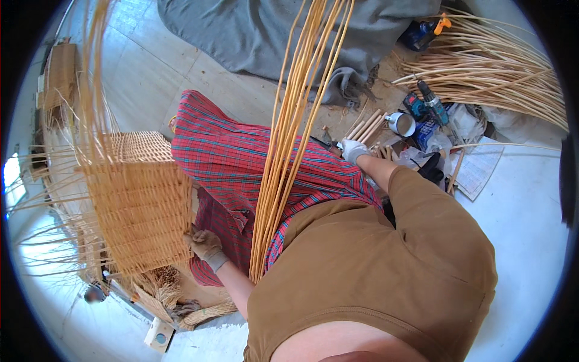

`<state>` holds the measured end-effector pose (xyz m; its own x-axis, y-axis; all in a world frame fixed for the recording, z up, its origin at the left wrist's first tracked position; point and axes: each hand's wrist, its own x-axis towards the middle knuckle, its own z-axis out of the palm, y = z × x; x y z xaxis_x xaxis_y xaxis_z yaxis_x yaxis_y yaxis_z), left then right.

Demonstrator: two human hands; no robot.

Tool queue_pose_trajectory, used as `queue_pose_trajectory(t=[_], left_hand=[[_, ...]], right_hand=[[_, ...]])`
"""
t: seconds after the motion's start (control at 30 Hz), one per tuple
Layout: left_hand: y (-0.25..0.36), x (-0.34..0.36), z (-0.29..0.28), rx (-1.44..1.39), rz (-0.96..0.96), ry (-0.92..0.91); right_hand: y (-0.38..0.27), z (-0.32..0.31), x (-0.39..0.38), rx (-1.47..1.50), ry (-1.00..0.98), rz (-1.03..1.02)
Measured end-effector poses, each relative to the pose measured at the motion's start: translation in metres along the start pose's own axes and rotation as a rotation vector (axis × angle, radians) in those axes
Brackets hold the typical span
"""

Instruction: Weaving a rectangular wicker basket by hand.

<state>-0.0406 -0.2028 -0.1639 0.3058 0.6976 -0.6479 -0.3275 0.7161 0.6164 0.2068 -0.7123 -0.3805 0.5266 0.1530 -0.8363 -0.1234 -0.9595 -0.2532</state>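
Note:
A square-sided wicker basket (142, 211) of tan rods stands at my left, with loose rod ends sticking out on its far left side. My left hand (206, 246), in a soiled work glove, is closed at the basket's right edge; the fingertips are partly hidden. My right hand (354, 151), in a pale glove, is stretched out to the right beside several short wooden sticks (369, 128). Its fingers are too small and covered to read. A bundle of long peeled rods (289, 142) lies across the red plaid cloth (235, 142) over my lap.
A metal mug (401, 124), a cordless drill (431, 99) and plastic bags crowd the floor at the right. Behind them lies a large pile of rods (488, 66). A grey blanket (241, 36) spreads at the far side. Bundled fibre (166, 286) lies below the basket.

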Motion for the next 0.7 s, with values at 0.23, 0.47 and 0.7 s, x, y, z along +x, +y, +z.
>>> queue_pose_trajectory(t=[0.23, 0.47, 0.7], left_hand=[[0.049, 0.009, 0.033, -0.006, 0.033, 0.048], [0.032, 0.007, 0.027, -0.025, 0.041, 0.129], [-0.019, -0.002, 0.022, -0.174, 0.056, 0.254]], right_hand=[[-0.013, 0.011, -0.011, 0.003, 0.110, -0.035], [-0.016, 0.013, 0.005, -0.213, 0.221, -0.361], [-0.009, 0.074, 0.075, -0.263, 0.208, -0.449]])
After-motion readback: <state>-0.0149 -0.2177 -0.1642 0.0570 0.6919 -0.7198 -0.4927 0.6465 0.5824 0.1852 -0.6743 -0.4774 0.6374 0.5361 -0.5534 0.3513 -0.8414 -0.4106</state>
